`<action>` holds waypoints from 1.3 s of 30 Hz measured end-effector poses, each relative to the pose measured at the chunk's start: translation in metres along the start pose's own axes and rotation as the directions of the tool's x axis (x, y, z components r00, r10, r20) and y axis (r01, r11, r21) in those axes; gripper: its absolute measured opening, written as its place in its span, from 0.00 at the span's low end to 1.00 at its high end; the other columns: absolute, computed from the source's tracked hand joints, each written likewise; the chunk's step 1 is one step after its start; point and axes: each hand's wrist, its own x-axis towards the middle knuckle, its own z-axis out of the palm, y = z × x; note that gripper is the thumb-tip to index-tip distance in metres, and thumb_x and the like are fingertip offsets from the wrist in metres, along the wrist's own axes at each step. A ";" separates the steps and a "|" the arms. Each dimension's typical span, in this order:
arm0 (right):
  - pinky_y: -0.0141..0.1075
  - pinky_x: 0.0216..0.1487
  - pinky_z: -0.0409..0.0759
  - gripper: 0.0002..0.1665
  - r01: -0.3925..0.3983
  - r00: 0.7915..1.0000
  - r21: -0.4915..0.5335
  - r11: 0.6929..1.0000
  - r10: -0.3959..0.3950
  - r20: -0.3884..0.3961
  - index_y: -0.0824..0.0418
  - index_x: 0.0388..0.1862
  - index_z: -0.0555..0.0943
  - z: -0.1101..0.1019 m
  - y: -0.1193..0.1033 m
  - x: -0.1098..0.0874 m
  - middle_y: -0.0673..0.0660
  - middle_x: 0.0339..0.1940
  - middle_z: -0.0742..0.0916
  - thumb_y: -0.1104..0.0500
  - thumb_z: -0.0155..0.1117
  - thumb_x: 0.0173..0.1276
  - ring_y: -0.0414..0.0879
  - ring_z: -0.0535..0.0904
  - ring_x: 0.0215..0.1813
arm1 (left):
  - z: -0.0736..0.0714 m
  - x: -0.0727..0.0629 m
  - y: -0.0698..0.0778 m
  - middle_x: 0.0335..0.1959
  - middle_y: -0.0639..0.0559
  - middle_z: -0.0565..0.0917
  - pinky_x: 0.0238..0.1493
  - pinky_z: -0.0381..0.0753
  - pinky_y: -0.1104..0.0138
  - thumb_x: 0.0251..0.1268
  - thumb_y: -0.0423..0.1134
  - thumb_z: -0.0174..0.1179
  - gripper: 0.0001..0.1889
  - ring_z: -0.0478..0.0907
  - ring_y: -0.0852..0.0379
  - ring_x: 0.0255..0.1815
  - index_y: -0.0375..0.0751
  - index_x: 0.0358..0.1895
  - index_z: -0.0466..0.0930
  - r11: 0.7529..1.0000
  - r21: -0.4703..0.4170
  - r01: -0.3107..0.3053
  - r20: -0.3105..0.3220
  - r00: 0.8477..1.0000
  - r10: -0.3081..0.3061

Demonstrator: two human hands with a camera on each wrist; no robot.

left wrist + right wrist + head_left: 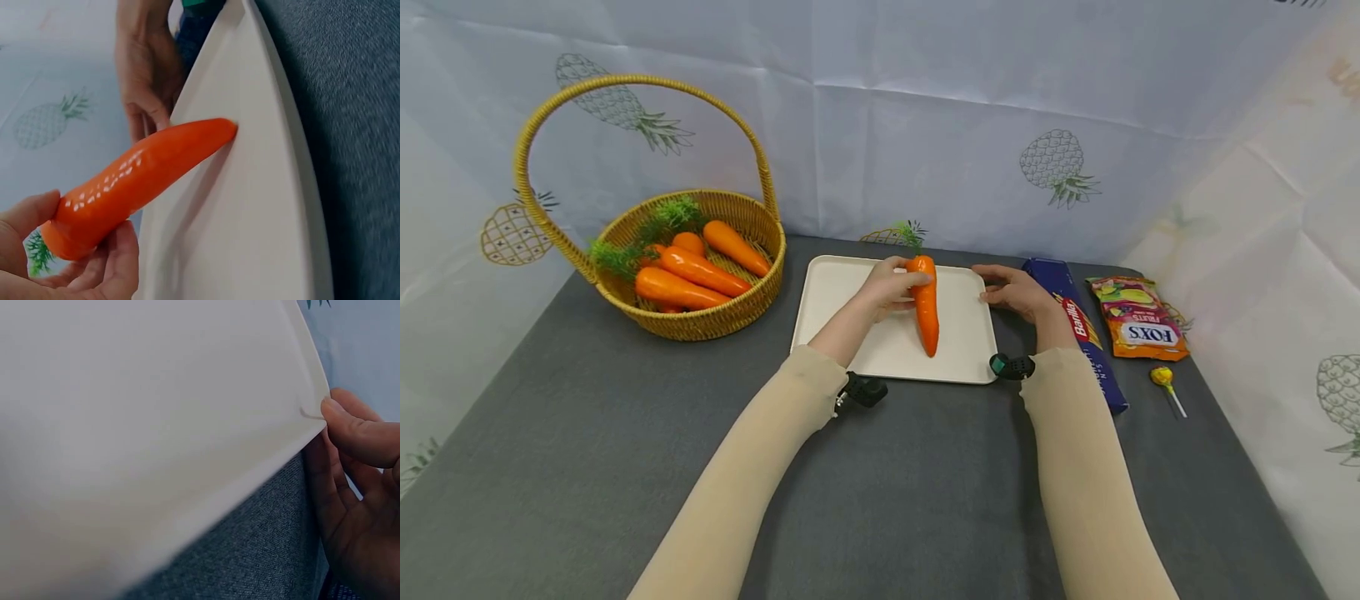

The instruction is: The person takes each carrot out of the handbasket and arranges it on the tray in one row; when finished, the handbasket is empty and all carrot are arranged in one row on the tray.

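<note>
My left hand grips an orange carrot by its thick upper end, thumb on one side and fingers on the other. The carrot's narrow tip points down at the cream tray; in the left wrist view the tip meets the tray's surface while the thick end is raised. Green leaves stick out past the top of the carrot. At the tray's far right corner, my right hand pinches the rim, its thumb on the edge and the other fingers below and behind.
Left of the tray stands a wicker basket with a tall handle, holding several carrots. Beside my right forearm lie a blue Barilla box, a Fox's candy bag and a yellow lollipop. A pineapple-print cloth hangs behind.
</note>
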 end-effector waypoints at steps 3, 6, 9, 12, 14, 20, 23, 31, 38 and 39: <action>0.33 0.65 0.78 0.37 -0.011 1.000 0.001 1.000 0.011 -0.009 0.51 0.79 0.60 0.000 0.000 0.000 0.62 0.75 0.69 0.63 0.58 0.74 0.46 0.72 0.63 | 0.010 0.001 -0.001 0.67 0.37 0.72 0.63 0.82 0.52 0.69 0.41 0.61 0.33 0.77 0.39 0.63 0.44 0.74 0.58 1.000 0.019 -0.011 0.001 1.000 0.011; 0.42 0.73 0.74 0.37 -0.021 1.000 0.001 1.000 0.021 -0.015 0.51 0.79 0.60 0.002 0.000 0.000 0.61 0.76 0.68 0.63 0.58 0.74 0.49 0.71 0.65 | 0.020 0.002 -0.003 0.68 0.36 0.71 0.62 0.83 0.51 0.72 0.42 0.58 0.33 0.77 0.38 0.64 0.44 0.76 0.56 0.999 0.032 -0.006 0.000 1.000 0.006; 0.44 0.74 0.73 0.37 -0.027 1.000 -0.003 1.000 0.027 -0.014 0.50 0.79 0.60 0.002 -0.001 -0.001 0.61 0.76 0.68 0.63 0.58 0.74 0.50 0.70 0.66 | 0.029 0.004 -0.007 0.67 0.35 0.70 0.63 0.83 0.52 0.73 0.41 0.57 0.33 0.76 0.39 0.64 0.38 0.75 0.56 0.999 0.046 -0.008 -0.018 1.000 0.009; 0.39 0.71 0.76 0.37 -0.028 0.999 -0.006 1.000 0.028 -0.015 0.51 0.79 0.60 0.002 -0.001 -0.001 0.61 0.76 0.68 0.62 0.58 0.74 0.49 0.70 0.66 | 0.038 0.006 -0.012 0.66 0.35 0.71 0.63 0.82 0.54 0.70 0.38 0.59 0.32 0.76 0.41 0.64 0.32 0.72 0.58 0.994 0.107 -0.027 -0.052 0.998 0.033; 0.36 0.68 0.78 0.37 -0.026 0.999 -0.012 1.000 0.026 -0.019 0.51 0.79 0.60 0.002 0.000 -0.001 0.61 0.76 0.68 0.63 0.58 0.74 0.49 0.70 0.65 | 0.044 0.007 -0.016 0.65 0.35 0.72 0.62 0.83 0.55 0.67 0.36 0.61 0.31 0.76 0.41 0.63 0.30 0.69 0.61 0.986 0.161 -0.038 -0.073 0.996 0.050; 0.45 0.75 0.72 0.37 -0.020 0.999 -0.010 1.000 0.020 -0.032 0.52 0.79 0.61 0.003 -0.002 -0.001 0.61 0.77 0.67 0.64 0.58 0.74 0.52 0.67 0.67 | 0.057 0.007 -0.024 0.60 0.35 0.75 0.54 0.84 0.58 0.65 0.40 0.65 0.30 0.78 0.42 0.57 0.31 0.64 0.63 0.959 0.281 -0.037 -0.081 0.995 0.062; 0.51 0.78 0.66 0.37 -0.015 1.000 0.006 1.000 0.015 -0.027 0.52 0.79 0.60 0.003 -0.003 -0.001 0.61 0.77 0.66 0.64 0.58 0.74 0.55 0.66 0.69 | 0.062 0.006 -0.025 0.58 0.35 0.76 0.49 0.87 0.60 0.66 0.42 0.65 0.31 0.81 0.42 0.54 0.31 0.65 0.63 0.939 0.342 -0.042 -0.078 0.994 0.073; 0.51 0.79 0.65 0.37 -0.009 1.000 0.005 1.000 0.009 -0.013 0.53 0.79 0.60 0.002 -0.003 -0.001 0.62 0.77 0.66 0.65 0.56 0.74 0.57 0.66 0.72 | 0.073 0.008 -0.021 0.54 0.36 0.79 0.37 0.90 0.63 0.67 0.46 0.64 0.30 0.85 0.46 0.45 0.31 0.63 0.65 0.871 0.492 -0.008 -0.082 0.995 0.055; 0.51 0.78 0.66 0.37 0.008 1.000 -0.004 1.000 -0.008 -0.008 0.54 0.80 0.58 0.003 -0.004 -0.004 0.63 0.77 0.66 0.66 0.55 0.75 0.57 0.66 0.72 | 0.072 0.013 -0.018 0.51 0.39 0.81 0.29 0.88 0.68 0.69 0.46 0.60 0.23 0.79 0.57 0.25 0.32 0.59 0.70 0.810 0.586 0.014 -0.031 0.999 0.005; 0.51 0.79 0.65 0.37 0.008 1.000 0.000 1.000 -0.008 -0.006 0.54 0.80 0.58 0.003 -0.004 -0.004 0.63 0.77 0.66 0.66 0.55 0.75 0.57 0.66 0.72 | 0.072 0.013 -0.018 0.51 0.39 0.82 0.29 0.88 0.68 0.70 0.46 0.60 0.23 0.79 0.57 0.23 0.33 0.58 0.72 0.799 0.601 0.016 -0.032 0.999 0.005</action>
